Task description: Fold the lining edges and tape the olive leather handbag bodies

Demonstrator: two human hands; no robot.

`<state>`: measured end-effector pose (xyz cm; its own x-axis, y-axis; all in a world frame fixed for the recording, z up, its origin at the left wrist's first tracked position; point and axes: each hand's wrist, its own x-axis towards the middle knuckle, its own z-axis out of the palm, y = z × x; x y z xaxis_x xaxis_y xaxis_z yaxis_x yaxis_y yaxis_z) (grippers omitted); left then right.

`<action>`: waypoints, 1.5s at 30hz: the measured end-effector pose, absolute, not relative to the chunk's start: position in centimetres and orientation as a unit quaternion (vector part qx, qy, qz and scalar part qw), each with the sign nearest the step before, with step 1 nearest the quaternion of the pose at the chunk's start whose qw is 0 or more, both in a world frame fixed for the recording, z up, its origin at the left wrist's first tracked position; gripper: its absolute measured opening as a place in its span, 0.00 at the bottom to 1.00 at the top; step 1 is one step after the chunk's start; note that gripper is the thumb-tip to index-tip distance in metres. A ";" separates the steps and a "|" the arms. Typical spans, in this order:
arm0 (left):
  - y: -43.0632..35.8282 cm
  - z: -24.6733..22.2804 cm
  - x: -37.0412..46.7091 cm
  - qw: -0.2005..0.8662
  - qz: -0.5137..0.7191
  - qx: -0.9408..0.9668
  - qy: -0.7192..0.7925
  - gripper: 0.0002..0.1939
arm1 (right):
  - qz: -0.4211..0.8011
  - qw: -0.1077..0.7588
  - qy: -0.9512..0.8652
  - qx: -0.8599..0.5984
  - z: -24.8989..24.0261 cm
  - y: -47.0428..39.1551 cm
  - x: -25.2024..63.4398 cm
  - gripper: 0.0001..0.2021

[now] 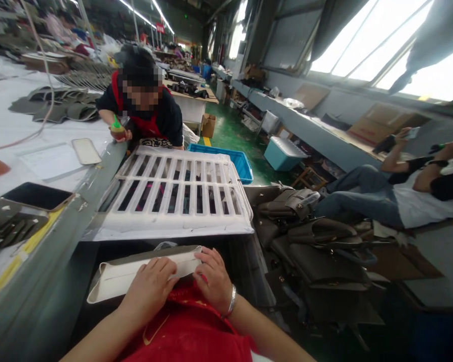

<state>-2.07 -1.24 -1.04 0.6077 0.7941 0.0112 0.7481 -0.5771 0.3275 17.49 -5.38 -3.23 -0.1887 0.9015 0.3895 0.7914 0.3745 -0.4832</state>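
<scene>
A long bag piece [117, 276], with a cream inner side and a grey-brown outer side, lies across my lap in front of a red apron. My left hand [151, 281] presses bent fingers onto its cream side near the middle. At the right end, my right hand [213, 276] grips the edge, fingers on top and the thumb hidden below. A bracelet circles the right wrist. Just beyond the piece stands a white slatted rack [173, 221], and dark material is visible through its slots.
A co-worker [151, 110] leans in across the rack, holding a green-tipped bottle [117, 128]. The left table bears a phone [38, 195] and grey-brown pieces [64, 103]. Finished-looking bags [320, 251] are piled right, near a seated person [407, 191]. A blue bin [241, 168] stands behind the rack.
</scene>
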 end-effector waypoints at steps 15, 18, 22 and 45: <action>-0.6 -0.2 -1.1 0.128 0.031 0.874 0.467 0.11 | 0.166 0.296 -0.571 -0.747 -3.8 -6.3 16.0 0.15; -0.5 -0.3 -1.1 0.125 0.030 0.875 0.467 0.10 | 0.413 0.235 -0.484 -0.735 -3.5 -5.9 15.9 0.21; -0.3 -0.5 -1.1 0.123 0.030 0.875 0.468 0.11 | 0.571 0.211 -0.406 -0.681 -3.4 -5.6 14.7 0.26; 1.0 -0.8 -6.2 0.211 0.132 0.846 0.472 0.06 | 0.674 0.403 -0.096 -0.612 -3.2 -4.6 10.2 0.21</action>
<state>-6.21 0.98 -0.84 0.5203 0.8536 0.0245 0.7425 -0.4664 0.4808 10.18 -4.57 -3.22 0.0744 0.6598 -0.7478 -0.4249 -0.6574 -0.6223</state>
